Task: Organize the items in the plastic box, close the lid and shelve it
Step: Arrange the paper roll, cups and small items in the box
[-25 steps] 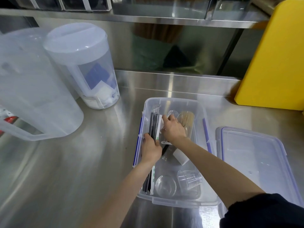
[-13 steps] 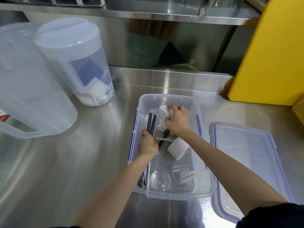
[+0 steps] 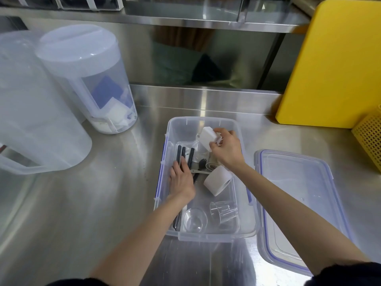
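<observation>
The clear plastic box (image 3: 243,234) with blue side clips stands open on the steel counter. My right hand (image 3: 225,148) holds a white cup (image 3: 208,136) at the box's far end. My left hand (image 3: 181,178) lies flat on a bundle of black straws (image 3: 184,154) along the box's left wall. A second white cup (image 3: 217,180) lies on its side mid-box. Two clear plastic cups (image 3: 194,219) (image 3: 223,211) sit at the near end. A black fork is partly visible between my hands. The box's lid (image 3: 296,203) rests upside down to the right.
Two large translucent pitchers (image 3: 88,79) (image 3: 31,124) stand at the left. A yellow cutting board (image 3: 334,62) leans at the back right, with a yellow mesh basket (image 3: 369,139) beside it. A steel shelf (image 3: 185,21) runs above the counter's back.
My right hand picked up a white cup from the box's far end and holds it slightly higher. My left hand stays on the straws.
</observation>
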